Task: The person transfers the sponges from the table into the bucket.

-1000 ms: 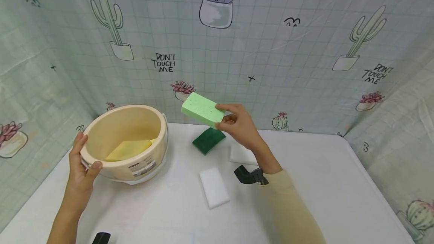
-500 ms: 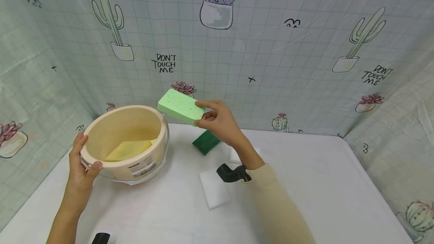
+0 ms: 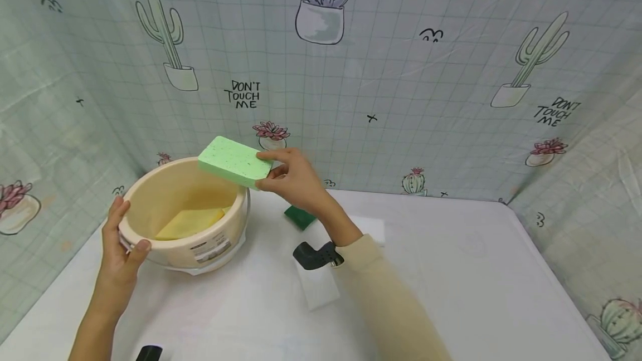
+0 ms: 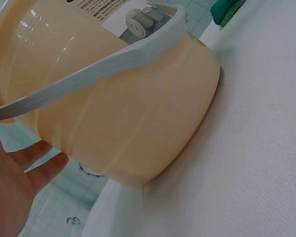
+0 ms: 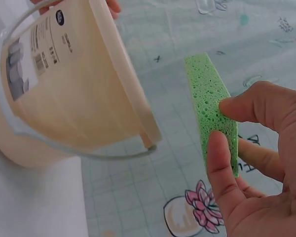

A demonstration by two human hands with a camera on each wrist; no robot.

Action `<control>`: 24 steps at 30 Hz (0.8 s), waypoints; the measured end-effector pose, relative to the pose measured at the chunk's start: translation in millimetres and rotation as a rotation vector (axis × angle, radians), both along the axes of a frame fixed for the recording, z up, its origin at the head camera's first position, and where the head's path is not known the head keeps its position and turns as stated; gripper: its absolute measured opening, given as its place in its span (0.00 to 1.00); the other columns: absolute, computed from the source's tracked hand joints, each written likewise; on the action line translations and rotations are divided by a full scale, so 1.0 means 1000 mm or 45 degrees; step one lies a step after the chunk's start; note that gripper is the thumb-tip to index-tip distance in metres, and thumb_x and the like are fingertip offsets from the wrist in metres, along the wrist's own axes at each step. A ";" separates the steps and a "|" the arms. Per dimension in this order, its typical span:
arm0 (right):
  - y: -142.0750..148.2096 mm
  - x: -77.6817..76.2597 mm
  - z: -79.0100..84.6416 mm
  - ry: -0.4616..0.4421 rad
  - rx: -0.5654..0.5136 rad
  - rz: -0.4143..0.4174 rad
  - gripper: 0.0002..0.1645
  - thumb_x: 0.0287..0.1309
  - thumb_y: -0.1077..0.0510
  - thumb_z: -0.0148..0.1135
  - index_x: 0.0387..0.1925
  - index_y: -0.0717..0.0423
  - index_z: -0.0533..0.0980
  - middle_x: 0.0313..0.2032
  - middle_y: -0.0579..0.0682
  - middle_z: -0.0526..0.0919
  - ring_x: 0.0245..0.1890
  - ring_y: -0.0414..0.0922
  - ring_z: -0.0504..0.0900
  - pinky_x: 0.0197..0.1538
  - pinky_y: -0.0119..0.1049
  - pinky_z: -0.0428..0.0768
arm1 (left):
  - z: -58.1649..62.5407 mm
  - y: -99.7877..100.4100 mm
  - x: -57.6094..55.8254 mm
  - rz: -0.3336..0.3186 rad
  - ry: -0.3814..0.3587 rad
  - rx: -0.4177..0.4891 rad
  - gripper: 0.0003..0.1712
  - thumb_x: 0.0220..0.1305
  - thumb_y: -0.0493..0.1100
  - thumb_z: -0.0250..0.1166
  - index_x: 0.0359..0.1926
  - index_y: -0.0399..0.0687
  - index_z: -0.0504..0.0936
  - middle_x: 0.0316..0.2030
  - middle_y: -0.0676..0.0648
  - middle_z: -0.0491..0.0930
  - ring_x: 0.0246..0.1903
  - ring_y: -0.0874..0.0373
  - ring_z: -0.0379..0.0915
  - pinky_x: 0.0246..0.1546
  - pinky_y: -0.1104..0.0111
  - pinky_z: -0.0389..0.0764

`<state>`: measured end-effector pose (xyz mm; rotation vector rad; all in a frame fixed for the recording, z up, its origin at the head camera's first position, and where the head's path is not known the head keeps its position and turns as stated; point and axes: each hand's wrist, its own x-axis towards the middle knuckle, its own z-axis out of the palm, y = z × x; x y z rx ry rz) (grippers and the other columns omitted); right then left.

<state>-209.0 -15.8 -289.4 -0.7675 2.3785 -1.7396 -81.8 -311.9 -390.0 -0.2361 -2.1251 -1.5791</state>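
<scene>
A light green sponge [image 3: 232,161] is pinched at one end by my right hand [image 3: 296,180]. In the head view its free end overlaps the back right rim of a cream bucket [image 3: 150,180]; the right wrist view shows the sponge [image 5: 209,101] apart from the bucket [image 5: 84,79]. My left hand [image 3: 120,238] grips the bucket's left rim, thumb in front and fingers around the outer side. Inside the bucket lies a yellow sponge [image 3: 188,223]. The bucket's grey handle [image 4: 98,69] hangs down along its outside.
On the white table [image 3: 451,272] a dark green scouring pad [image 3: 300,217] lies right of the bucket, partly behind my right hand. Two white sponge blocks lie nearby, one white block [image 3: 318,288] in front and another white block [image 3: 371,228] behind my right forearm. A patterned curtain [image 3: 381,71] surrounds the table.
My right hand has moved left with the green sponge, from above the scouring pad to the bucket's rim. My left hand and the bucket have stayed put.
</scene>
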 end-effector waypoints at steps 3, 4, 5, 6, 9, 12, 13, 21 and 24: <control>-0.012 0.002 0.001 0.011 0.033 0.029 0.29 0.48 0.63 0.71 0.56 0.53 0.78 0.57 0.50 0.65 0.34 0.39 0.81 0.34 0.33 0.80 | 0.000 0.000 0.001 0.009 -0.001 -0.008 0.38 0.69 0.35 0.52 0.74 0.51 0.45 0.74 0.49 0.31 0.72 0.57 0.26 0.64 0.79 0.43; -0.016 0.004 0.002 0.014 0.043 0.042 0.29 0.49 0.63 0.71 0.56 0.54 0.77 0.58 0.50 0.65 0.34 0.38 0.81 0.34 0.32 0.80 | 0.000 -0.001 0.001 0.009 0.000 -0.008 0.38 0.69 0.35 0.52 0.74 0.51 0.45 0.74 0.49 0.31 0.72 0.57 0.26 0.64 0.79 0.43; -0.020 0.005 0.002 0.023 0.057 0.052 0.29 0.49 0.63 0.70 0.56 0.54 0.77 0.57 0.50 0.66 0.33 0.38 0.82 0.34 0.32 0.80 | 0.001 -0.001 0.001 0.005 0.001 -0.006 0.38 0.69 0.35 0.52 0.74 0.51 0.45 0.74 0.49 0.31 0.72 0.57 0.26 0.65 0.79 0.43; -0.023 0.006 0.002 0.031 0.073 0.059 0.29 0.49 0.63 0.70 0.56 0.54 0.77 0.57 0.50 0.66 0.33 0.37 0.82 0.34 0.31 0.80 | 0.001 -0.001 0.001 0.002 0.002 -0.006 0.38 0.69 0.35 0.52 0.74 0.51 0.44 0.74 0.49 0.30 0.72 0.56 0.26 0.65 0.79 0.43; -0.034 0.009 0.002 0.043 0.108 0.076 0.29 0.49 0.63 0.70 0.57 0.55 0.77 0.56 0.52 0.67 0.33 0.36 0.81 0.34 0.30 0.80 | 0.001 -0.001 0.001 -0.013 0.001 0.008 0.39 0.69 0.34 0.52 0.74 0.51 0.44 0.74 0.50 0.30 0.72 0.56 0.26 0.64 0.79 0.43; -0.045 0.010 0.001 0.050 0.148 0.079 0.30 0.48 0.63 0.70 0.56 0.55 0.77 0.56 0.54 0.66 0.32 0.35 0.80 0.33 0.28 0.79 | 0.001 0.000 0.001 -0.014 0.000 0.011 0.39 0.69 0.33 0.52 0.74 0.51 0.44 0.74 0.50 0.29 0.72 0.56 0.26 0.64 0.80 0.44; -0.048 0.011 0.001 0.055 0.167 0.077 0.30 0.48 0.63 0.69 0.56 0.56 0.77 0.56 0.54 0.66 0.32 0.34 0.80 0.33 0.27 0.79 | 0.002 0.000 0.001 -0.008 -0.001 0.006 0.39 0.69 0.33 0.52 0.74 0.51 0.44 0.74 0.50 0.30 0.72 0.56 0.26 0.64 0.80 0.44; -0.063 0.010 0.004 0.200 0.373 0.022 0.29 0.46 0.61 0.68 0.55 0.56 0.78 0.54 0.55 0.69 0.40 0.37 0.74 0.34 0.23 0.74 | 0.002 0.001 0.001 0.036 -0.021 -0.012 0.39 0.69 0.35 0.53 0.74 0.52 0.45 0.74 0.50 0.31 0.72 0.57 0.28 0.64 0.80 0.45; -0.066 0.009 0.006 0.230 0.429 0.011 0.29 0.46 0.60 0.69 0.55 0.56 0.78 0.55 0.55 0.70 0.47 0.40 0.70 0.36 0.22 0.73 | 0.002 0.001 0.001 0.031 -0.020 0.000 0.39 0.69 0.36 0.53 0.74 0.52 0.45 0.74 0.50 0.31 0.72 0.57 0.27 0.64 0.79 0.44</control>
